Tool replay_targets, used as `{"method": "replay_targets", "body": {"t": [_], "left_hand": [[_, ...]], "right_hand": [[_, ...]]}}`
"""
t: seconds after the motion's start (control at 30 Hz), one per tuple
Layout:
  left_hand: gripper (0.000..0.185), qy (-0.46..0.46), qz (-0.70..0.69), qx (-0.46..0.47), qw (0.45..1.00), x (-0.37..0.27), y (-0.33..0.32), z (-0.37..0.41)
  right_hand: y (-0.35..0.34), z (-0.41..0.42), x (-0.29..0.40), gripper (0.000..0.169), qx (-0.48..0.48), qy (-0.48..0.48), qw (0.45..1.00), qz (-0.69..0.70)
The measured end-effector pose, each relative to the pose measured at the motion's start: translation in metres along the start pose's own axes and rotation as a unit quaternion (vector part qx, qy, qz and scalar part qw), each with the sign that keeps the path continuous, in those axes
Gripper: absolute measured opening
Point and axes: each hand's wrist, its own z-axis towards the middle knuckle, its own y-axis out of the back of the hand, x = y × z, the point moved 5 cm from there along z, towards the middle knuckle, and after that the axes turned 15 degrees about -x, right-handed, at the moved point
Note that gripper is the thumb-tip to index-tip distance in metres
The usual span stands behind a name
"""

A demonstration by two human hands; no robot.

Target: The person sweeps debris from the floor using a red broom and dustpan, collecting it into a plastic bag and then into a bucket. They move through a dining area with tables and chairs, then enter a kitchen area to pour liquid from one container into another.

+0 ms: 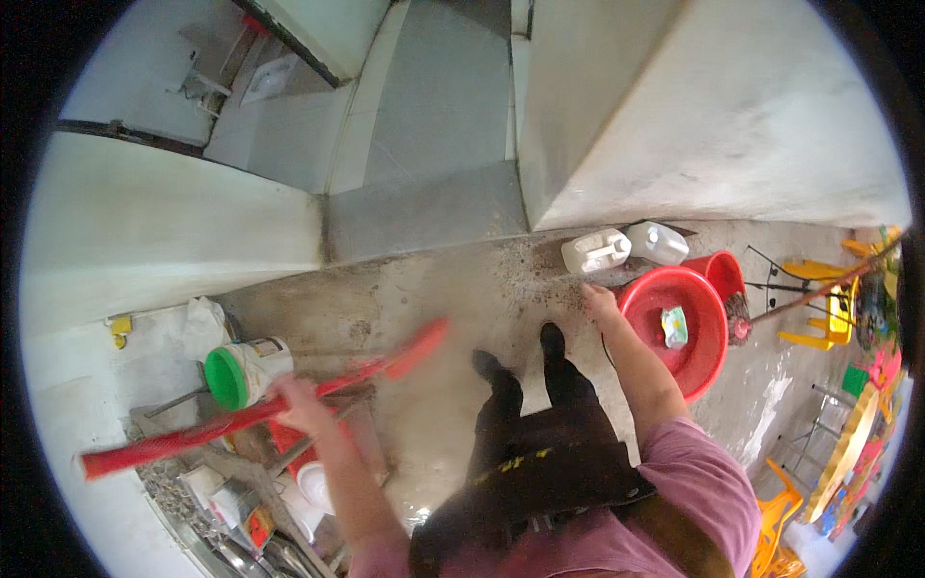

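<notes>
My left hand [296, 404] grips a long red stick-like tool [195, 431] near its middle. The tool slants across the left side, blurred by motion, and a short broader red piece [419, 350] shows at its far end; its exact kind is unclear. On the other side, my right hand [600, 300] hangs beside the rim of a large red plastic basin [636, 339]. Blur hides whether its fingers hold anything. A white and green packet [674, 327] lies inside the basin.
Two translucent jugs [597, 251] lie near the wall. Behind the basin are a red bucket [726, 274] and a mop [738, 318]. A white bucket with green inside [249, 372] stands left, above a cluttered rack [267, 477]. Yellow plastic chairs [838, 311] stand right. A doorway step [426, 209] lies ahead.
</notes>
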Motion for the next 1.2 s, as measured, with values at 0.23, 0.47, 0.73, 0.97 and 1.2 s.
{"method": "replay_targets", "body": {"t": [0.23, 0.47, 0.73, 0.97, 1.2], "left_hand": [[0.018, -0.147, -0.001, -0.091, 0.985, -0.007, 0.012, 0.037], [0.031, -0.145, -0.03, -0.196, 0.969, 0.0, 0.02, 0.042], [0.024, -0.147, -0.033, -0.157, 0.976, 0.005, 0.024, 0.069], [0.007, 0.098, -0.226, -0.017, 0.969, 0.042, 0.028, 0.094], [0.023, 0.078, 0.037, -0.128, 0.988, 0.025, -0.019, 0.106]], "right_hand": [[-0.009, 0.196, -0.054, 0.046, -0.168, -0.138, 0.955, 0.2], [-0.041, 0.257, -0.044, 0.039, -0.189, -0.189, 0.937, 0.225], [-0.087, 0.114, -0.087, 0.013, -0.145, 0.195, 0.963, -0.115], [-0.179, -0.084, 0.028, 0.025, 0.106, 0.213, 0.957, -0.166], [-0.214, -0.23, 0.287, 0.019, 0.24, 0.348, 0.905, -0.037]]}}
